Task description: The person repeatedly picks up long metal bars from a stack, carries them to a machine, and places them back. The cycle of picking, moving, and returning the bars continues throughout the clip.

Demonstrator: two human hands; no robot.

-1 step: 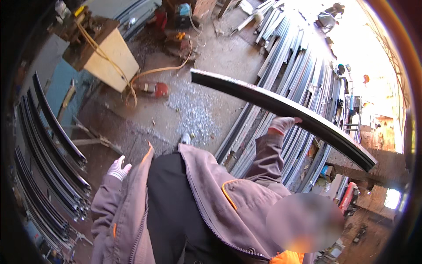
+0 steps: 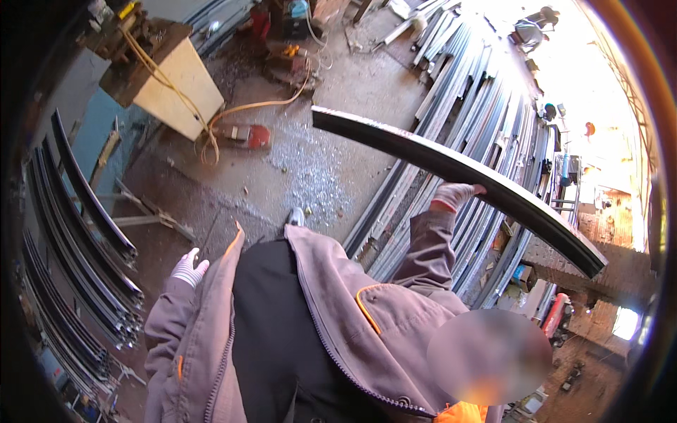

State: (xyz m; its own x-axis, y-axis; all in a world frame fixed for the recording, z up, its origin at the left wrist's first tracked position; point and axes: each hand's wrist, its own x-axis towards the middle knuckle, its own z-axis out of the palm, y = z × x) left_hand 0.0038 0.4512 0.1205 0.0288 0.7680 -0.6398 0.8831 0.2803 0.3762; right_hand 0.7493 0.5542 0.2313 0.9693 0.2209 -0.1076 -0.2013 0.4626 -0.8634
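My right hand (image 2: 455, 196), in a pale striped glove, is closed round the lower side of a long dark metal profile (image 2: 430, 158). The profile hangs raised off the floor and slants from upper middle down to the right; its upper face is pale and glossy. My left hand (image 2: 190, 271), also gloved, hangs beside my open jacket with thumb and fingers apart and nothing in it. Nearest to that hand is a rack of long dark profiles (image 2: 84, 233) on the left.
Long profiles lie stacked (image 2: 465, 113) on the right. Metal shavings (image 2: 310, 169) litter the floor ahead. A pale machine cabinet (image 2: 176, 95) stands front left, with an orange hose (image 2: 261, 104) trailing from it past a red tool (image 2: 243, 135). Another person (image 2: 532, 32) is far right.
The profile has shifted very slightly to the right with my right hand still round it. My left hand stays lowered at my side.
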